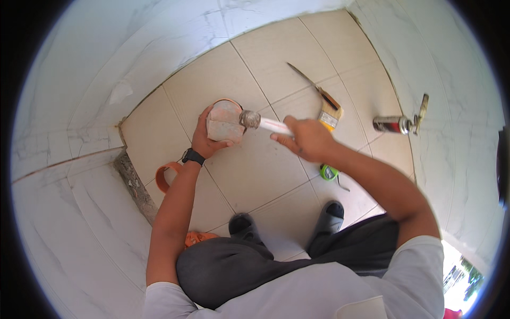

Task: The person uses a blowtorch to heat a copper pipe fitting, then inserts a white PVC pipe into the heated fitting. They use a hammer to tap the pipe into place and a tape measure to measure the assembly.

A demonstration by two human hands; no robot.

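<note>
My left hand [205,139] is wrapped round the side of an orange pipe piece [228,100], its thumb along the near edge. Across the pipe's top lies a flat greyish-pink block [224,123] with a seam or crack running over it. My right hand [311,139] grips the white handle of a hammer [273,125]. The hammer's worn metal head is at the right edge of the block; whether it touches cannot be made out. What lies beneath the block is hidden.
An orange pipe ring [166,178] stands by my left forearm. To the right are a long-bladed knife or saw [328,98], a paintbrush [330,117], a green tape measure [328,171] and a gas torch [392,124]. Marbled walls [138,48] bound the tiled floor [255,170].
</note>
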